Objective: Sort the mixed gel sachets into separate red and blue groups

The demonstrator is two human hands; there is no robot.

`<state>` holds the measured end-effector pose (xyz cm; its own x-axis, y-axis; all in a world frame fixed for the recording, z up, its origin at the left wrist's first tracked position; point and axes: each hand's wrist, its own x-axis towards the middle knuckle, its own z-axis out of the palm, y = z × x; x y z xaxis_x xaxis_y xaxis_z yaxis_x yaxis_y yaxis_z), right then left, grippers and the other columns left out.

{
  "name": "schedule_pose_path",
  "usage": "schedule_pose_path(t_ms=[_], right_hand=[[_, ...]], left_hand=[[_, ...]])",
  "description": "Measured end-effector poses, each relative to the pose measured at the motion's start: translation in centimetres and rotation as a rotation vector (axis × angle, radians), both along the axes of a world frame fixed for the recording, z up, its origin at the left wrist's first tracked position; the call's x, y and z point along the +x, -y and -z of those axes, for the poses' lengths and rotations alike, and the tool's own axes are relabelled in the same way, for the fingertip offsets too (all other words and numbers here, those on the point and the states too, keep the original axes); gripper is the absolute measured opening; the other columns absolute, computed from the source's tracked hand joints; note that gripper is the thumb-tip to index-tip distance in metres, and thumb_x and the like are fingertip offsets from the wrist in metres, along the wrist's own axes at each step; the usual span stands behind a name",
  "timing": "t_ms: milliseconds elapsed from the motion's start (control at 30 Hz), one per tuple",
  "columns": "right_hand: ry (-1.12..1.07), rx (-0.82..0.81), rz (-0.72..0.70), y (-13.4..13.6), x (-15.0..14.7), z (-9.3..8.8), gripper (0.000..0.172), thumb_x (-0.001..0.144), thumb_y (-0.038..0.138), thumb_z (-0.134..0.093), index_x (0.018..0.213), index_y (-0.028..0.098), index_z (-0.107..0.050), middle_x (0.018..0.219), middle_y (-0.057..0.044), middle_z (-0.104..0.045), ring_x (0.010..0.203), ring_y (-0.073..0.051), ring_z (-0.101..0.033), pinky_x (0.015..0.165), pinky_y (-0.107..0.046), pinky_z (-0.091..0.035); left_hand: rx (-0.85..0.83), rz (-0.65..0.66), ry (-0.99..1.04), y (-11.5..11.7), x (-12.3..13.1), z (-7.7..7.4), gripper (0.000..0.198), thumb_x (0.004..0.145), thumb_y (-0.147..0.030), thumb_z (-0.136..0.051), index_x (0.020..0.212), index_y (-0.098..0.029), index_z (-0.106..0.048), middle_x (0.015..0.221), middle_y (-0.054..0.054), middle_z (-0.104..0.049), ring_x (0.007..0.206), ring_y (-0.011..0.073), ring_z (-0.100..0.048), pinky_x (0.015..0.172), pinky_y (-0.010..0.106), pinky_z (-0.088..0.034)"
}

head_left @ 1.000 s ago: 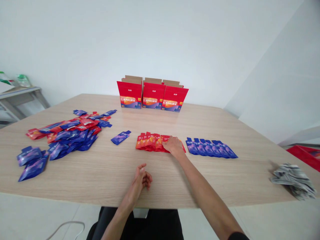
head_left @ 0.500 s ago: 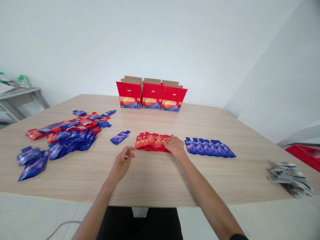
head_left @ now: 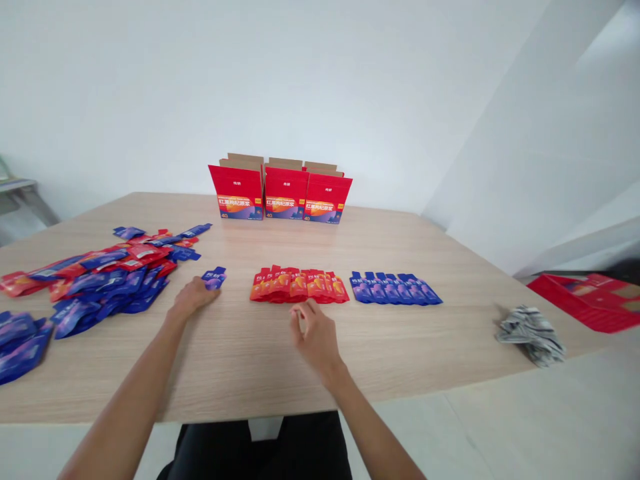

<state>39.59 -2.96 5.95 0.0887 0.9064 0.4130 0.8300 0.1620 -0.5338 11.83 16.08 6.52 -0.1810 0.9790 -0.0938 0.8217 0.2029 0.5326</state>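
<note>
My left hand [head_left: 193,297] is on a single blue pouch [head_left: 215,277], its fingers closed over the lower part while the spouted top shows beyond them. My right hand [head_left: 314,332] hovers just in front of a row of red pouches [head_left: 299,285]. Its fingers are curled in towards the thumb, and I see nothing in them. The red pouches overlap one another, spouts pointing away from me. To their right lies a similar overlapping row of blue pouches [head_left: 395,289].
Mixed red and blue pouches lie in a loose pile [head_left: 120,270] at the left, with more blue pouches [head_left: 23,340] nearer me. Three open red cartons [head_left: 285,193] stand at the back. A striped cloth [head_left: 533,333] and a red box [head_left: 590,300] are at the right.
My left hand has moved left onto the single blue pouch. My right hand has let go of the red row and drawn back towards me. The view has turned right.
</note>
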Motion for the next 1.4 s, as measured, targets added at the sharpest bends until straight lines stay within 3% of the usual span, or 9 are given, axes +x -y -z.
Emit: schedule_pose_path(t_ms=[133, 233, 300, 433, 567, 867, 1133, 1300, 1400], right_hand=[[-0.148, 0.089, -0.095, 1.0, -1.5, 1.6, 0.023, 0.103, 0.028, -0.044, 0.104, 0.023, -0.066, 0.103, -0.005, -0.068, 0.09, -0.017, -0.068, 0.08, -0.027, -0.054], [-0.22, 0.134, -0.125, 1.0, -2.6, 2.2, 0.025, 0.103, 0.032, -0.046, 0.119, 0.022, -0.063, 0.111, -0.008, -0.067, 0.101, -0.02, -0.068, 0.089, -0.032, -0.057], [-0.243, 0.156, -0.142, 1.1, -3.2, 2.5, 0.035, 0.103, 0.035, -0.048, 0.133, 0.02, -0.058, 0.121, -0.012, -0.066, 0.114, -0.023, -0.065, 0.1, -0.039, -0.056], [-0.211, 0.121, -0.15, 2.1, -4.0, 2.7, 0.061, 0.101, 0.041, -0.056, 0.155, 0.017, -0.043, 0.142, -0.018, -0.058, 0.133, -0.029, -0.056, 0.114, -0.051, -0.05], [-0.141, 0.076, -0.08, 3.9, -3.7, 2.9, 0.063, 0.097, 0.034, -0.061, 0.157, 0.02, -0.046, 0.147, -0.018, -0.055, 0.135, -0.033, -0.055, 0.113, -0.057, -0.05], [-0.051, -0.029, 0.007, 6.3, -0.9, 3.8, 0.069, 0.088, 0.029, -0.073, 0.154, 0.025, -0.053, 0.138, -0.017, -0.064, 0.122, -0.039, -0.061, 0.099, -0.062, -0.054], [-0.265, 0.028, 0.007, 7.0, 0.3, 3.6, 0.051, 0.089, 0.024, -0.063, 0.14, 0.025, -0.06, 0.127, -0.011, -0.069, 0.116, -0.028, -0.064, 0.101, -0.046, -0.057], [-0.332, 0.0, 0.138, 6.4, 6.3, 2.5, 0.053, 0.092, 0.044, -0.063, 0.14, 0.021, -0.061, 0.129, -0.012, -0.069, 0.097, -0.024, -0.066, 0.088, -0.04, -0.058], [-0.193, -0.051, 0.353, 3.9, 12.5, 1.2, 0.058, 0.092, 0.047, -0.061, 0.142, 0.018, -0.06, 0.136, -0.015, -0.066, 0.111, -0.028, -0.064, 0.097, -0.042, -0.054]], left_hand=[[0.016, -0.047, 0.165, 2.0, -0.4, 0.5, 0.028, 0.076, -0.039, -0.07, 0.089, -0.018, -0.056, 0.087, 0.016, -0.073, 0.102, 0.0407, -0.071, 0.082, 0.039, -0.051], [0.032, -0.064, 0.355, 5.9, 1.4, 1.7, 0.028, 0.089, -0.049, -0.053, 0.091, -0.021, -0.053, 0.065, 0.003, -0.06, 0.065, 0.0273, -0.065, 0.063, 0.034, -0.048], [0.039, -0.023, 0.489, 9.2, 3.5, 2.7, 0.038, 0.093, -0.058, -0.046, 0.097, -0.021, -0.053, 0.063, -0.001, -0.057, 0.055, 0.0215, -0.058, 0.057, 0.032, -0.047], [0.022, 0.035, 0.844, 15.5, 8.3, 4.6, 0.048, 0.083, -0.067, -0.064, 0.101, -0.022, -0.061, 0.083, 0.005, -0.07, 0.077, 0.0239, -0.069, 0.068, 0.032, -0.055], [-0.08, -0.012, 1.195, 19.1, 12.2, 5.6, 0.04, 0.08, -0.054, -0.075, 0.105, -0.023, -0.065, 0.11, 0.01, -0.076, 0.116, 0.0301, -0.068, 0.092, 0.037, -0.057], [-0.257, -0.025, 1.406, 21.4, 15.4, 4.7, 0.042, 0.075, -0.042, -0.08, 0.109, -0.022, -0.063, 0.106, 0.007, -0.075, 0.111, 0.0254, -0.069, 0.1, 0.035, -0.054], [-0.346, 0.105, 1.558, 22.3, 17.2, 5.6, 0.055, 0.073, -0.047, -0.087, 0.115, -0.023, -0.062, 0.122, 0.009, -0.074, 0.124, 0.0284, -0.067, 0.107, 0.039, -0.052], [-0.315, 0.209, 1.54, 21.7, 17.5, 7.6, 0.063, 0.077, -0.069, -0.081, 0.11, -0.024, -0.053, 0.123, 0.016, -0.074, 0.126, 0.033, -0.068, 0.104, 0.046, -0.052], [-0.238, 0.23, 1.461, 21.1, 16.9, 8.3, 0.07, 0.077, -0.073, -0.08, 0.116, -0.023, -0.049, 0.114, 0.016, -0.075, 0.109, 0.0303, -0.073, 0.093, 0.044, -0.055]])
